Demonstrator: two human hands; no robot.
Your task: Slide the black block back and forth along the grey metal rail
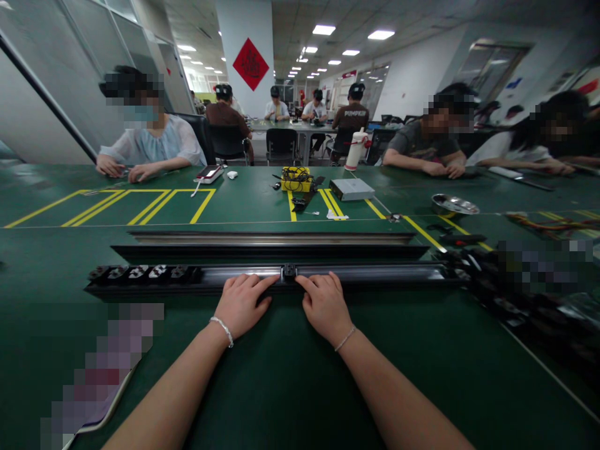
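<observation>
A long black channel-shaped rail [384,274] lies crosswise in front of me. A small black block [289,271] sits in its channel near the middle. My left hand [241,303] rests at the rail's near edge, thumb apart, with its index fingertip just left of the block. From the other side, my right hand [327,306] reaches in with its index fingertip at the block's right edge. Neither hand is wrapped round anything; whether the fingertips press on the block, I cannot tell. Several black modules with silvery faces [159,272] fill the rail's left end.
Two more long rails [267,252] lie parallel just behind. A heap of black parts [510,300] spreads at the right. Farther back are a yellow box with cables [296,179], a grey box [351,189] and a metal bowl [454,204]. People sit across the green table [253,400].
</observation>
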